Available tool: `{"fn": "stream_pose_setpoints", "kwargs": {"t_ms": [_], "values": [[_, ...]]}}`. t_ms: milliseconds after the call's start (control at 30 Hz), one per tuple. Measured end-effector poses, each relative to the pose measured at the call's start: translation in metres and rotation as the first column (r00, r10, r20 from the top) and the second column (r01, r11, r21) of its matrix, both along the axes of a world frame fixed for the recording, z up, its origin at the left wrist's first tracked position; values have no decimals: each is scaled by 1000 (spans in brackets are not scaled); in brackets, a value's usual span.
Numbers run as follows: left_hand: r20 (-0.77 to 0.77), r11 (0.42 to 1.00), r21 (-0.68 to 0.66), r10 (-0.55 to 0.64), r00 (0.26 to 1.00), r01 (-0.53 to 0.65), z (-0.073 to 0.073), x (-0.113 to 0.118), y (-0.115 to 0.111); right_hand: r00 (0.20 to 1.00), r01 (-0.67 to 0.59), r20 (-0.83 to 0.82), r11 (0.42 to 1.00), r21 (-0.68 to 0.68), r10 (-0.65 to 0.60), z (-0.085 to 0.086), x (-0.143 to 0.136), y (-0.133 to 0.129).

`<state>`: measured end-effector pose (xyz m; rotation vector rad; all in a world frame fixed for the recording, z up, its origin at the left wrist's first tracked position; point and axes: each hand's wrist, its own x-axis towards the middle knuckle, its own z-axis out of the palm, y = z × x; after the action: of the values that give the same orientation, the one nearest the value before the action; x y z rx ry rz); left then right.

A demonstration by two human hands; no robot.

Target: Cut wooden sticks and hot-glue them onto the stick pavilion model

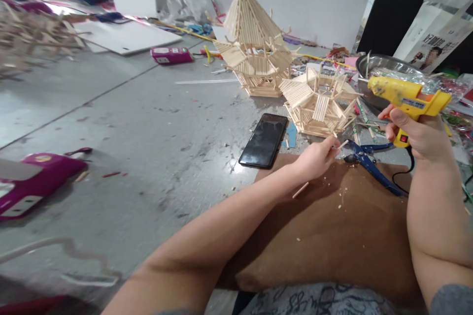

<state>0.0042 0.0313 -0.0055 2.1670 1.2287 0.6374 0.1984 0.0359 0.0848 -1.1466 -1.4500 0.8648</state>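
Observation:
My right hand (424, 133) is wrapped round the handle of a yellow glue gun (402, 96), its nozzle pointing left. In my left hand (320, 157) a short thin wooden stick (343, 144) is pinched between the fingers. Just beyond that hand stands a low, roofed model (321, 103) built of wooden sticks. Behind it on the left rises a taller stick pagoda (254, 54) with a pointed roof. Blue-handled pruning shears (377, 172) lie on a brown board (332, 236) between my arms. A loose stick (300, 190) rests under my left wrist.
A black phone (264, 140) lies left of the low model. Purple power strips (172, 55) sit on the grey floor (148, 123). A metal bowl (384, 64) and a white bag (432, 24) stand at the right. A blurred pile of sticks (33, 34) is at far left.

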Motion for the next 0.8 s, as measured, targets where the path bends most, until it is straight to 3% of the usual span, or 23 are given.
{"fn": "stream_pose_setpoints", "kwargs": {"t_ms": [133,233,333,500,600,700,800], "values": [[-133,990,2,-139,981,141,-6,4,-3,999,17,42,1000,21,-18,0,-1,-1],[-250,991,21,-120,961,129,-7,2,-1,994,93,57,994,61,-97,1,6,2],[-292,993,19,-109,950,120,-7,-1,2,978,209,10,976,62,-210,5,24,14],[-304,987,19,-147,941,160,-8,-2,4,912,408,-12,909,-80,-411,6,69,32],[-300,987,27,-142,943,157,-10,-1,5,872,487,50,853,-189,-487,-5,99,26],[-314,991,19,-119,942,132,-9,0,5,853,497,8,808,-318,-521,-25,130,13],[-358,996,2,-83,930,89,-7,4,6,760,621,21,715,-321,-650,-49,156,6]]}}
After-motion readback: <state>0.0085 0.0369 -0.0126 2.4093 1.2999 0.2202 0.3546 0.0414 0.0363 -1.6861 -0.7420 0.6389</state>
